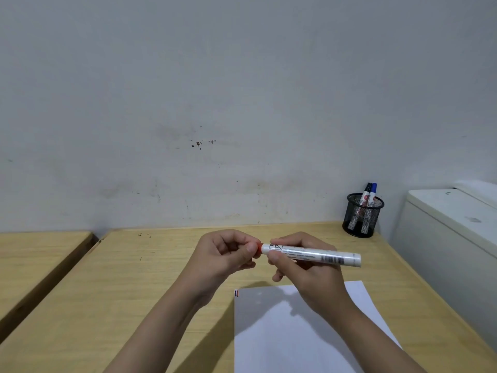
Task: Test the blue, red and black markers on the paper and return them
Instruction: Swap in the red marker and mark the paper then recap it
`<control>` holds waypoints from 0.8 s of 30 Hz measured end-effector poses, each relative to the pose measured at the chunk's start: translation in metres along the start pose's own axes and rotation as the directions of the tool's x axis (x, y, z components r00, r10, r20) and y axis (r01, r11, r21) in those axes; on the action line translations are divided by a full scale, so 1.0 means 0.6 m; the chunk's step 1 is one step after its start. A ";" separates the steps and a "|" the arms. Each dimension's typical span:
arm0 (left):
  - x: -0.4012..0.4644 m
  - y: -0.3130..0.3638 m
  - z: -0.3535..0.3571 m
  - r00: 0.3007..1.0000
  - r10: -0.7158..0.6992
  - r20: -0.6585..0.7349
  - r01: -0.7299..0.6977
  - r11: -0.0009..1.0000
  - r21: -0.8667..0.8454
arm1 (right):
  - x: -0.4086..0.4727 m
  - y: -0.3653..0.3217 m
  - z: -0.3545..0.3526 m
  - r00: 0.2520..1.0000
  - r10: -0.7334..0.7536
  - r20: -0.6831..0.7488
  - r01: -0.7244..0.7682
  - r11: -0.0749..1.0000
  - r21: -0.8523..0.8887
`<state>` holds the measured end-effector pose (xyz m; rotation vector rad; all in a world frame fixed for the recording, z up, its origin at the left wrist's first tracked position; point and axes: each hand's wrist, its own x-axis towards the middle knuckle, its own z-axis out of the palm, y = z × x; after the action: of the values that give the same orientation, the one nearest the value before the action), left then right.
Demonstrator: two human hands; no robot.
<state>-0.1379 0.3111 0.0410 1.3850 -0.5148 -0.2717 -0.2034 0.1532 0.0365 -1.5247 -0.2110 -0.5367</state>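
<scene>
I hold the red marker level above the wooden desk. My right hand grips its white barrel. My left hand is closed around its red cap, which is mostly hidden by the fingers. The white paper lies flat below my right hand, with short blue and red strokes at its top left corner. The black marker and the blue marker stand upright in the black mesh cup at the desk's far right corner.
A second wooden desk stands to the left across a narrow gap. A white cabinet-like unit sits at the right edge of the desk. A plain wall rises directly behind.
</scene>
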 end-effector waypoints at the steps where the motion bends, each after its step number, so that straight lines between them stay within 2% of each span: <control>1: -0.005 0.008 0.002 1.000 0.023 0.002 -0.023 1.000 0.002 | -0.003 -0.006 0.001 1.000 -0.012 0.001 0.012 1.000 0.007; 6: -0.025 0.028 0.013 0.994 0.103 -0.024 -0.103 0.995 0.012 | -0.013 -0.015 0.004 0.997 -0.082 0.000 0.082 0.996 0.031; 9: -0.027 0.026 0.016 0.995 0.094 -0.039 -0.093 0.996 0.016 | -0.013 -0.017 0.005 0.999 -0.035 0.021 0.034 0.997 0.064; 11: -0.021 0.027 0.016 0.997 0.069 -0.044 -0.070 0.998 -0.008 | -0.006 -0.012 0.011 0.993 0.103 0.051 -0.111 0.972 0.205; 13: -0.010 0.027 0.015 0.994 0.070 -0.089 -0.071 0.997 -0.015 | 0.002 -0.010 0.019 0.946 0.320 0.056 -0.320 0.886 0.334; 15: -0.002 0.027 0.017 0.984 0.093 -0.154 -0.091 0.996 0.021 | 0.005 -0.015 0.022 0.877 0.470 0.096 -0.477 0.831 0.286; 16: 0.001 0.027 0.019 0.978 0.110 -0.178 -0.102 0.993 0.053 | 0.005 -0.019 0.019 0.870 0.483 0.101 -0.493 0.848 0.196; 18: 0.005 0.028 0.023 0.970 0.133 -0.203 -0.111 0.987 0.115 | 0.005 -0.023 0.008 0.926 0.374 0.042 -0.374 0.927 -0.026; 20: 0.012 0.032 0.027 0.969 0.137 -0.207 -0.109 0.984 0.142 | 0.008 -0.021 -0.006 0.987 0.154 -0.045 -0.160 0.968 -0.196; 24: 0.034 0.039 0.037 0.952 0.199 -0.232 -0.139 0.957 0.254 | 0.016 -0.008 -0.029 0.982 -0.139 -0.128 0.093 0.946 -0.310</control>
<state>-0.1343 0.2867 0.0700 1.5676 -0.4581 0.1126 -0.2006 0.1343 0.0445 -1.7683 -0.1061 -0.8030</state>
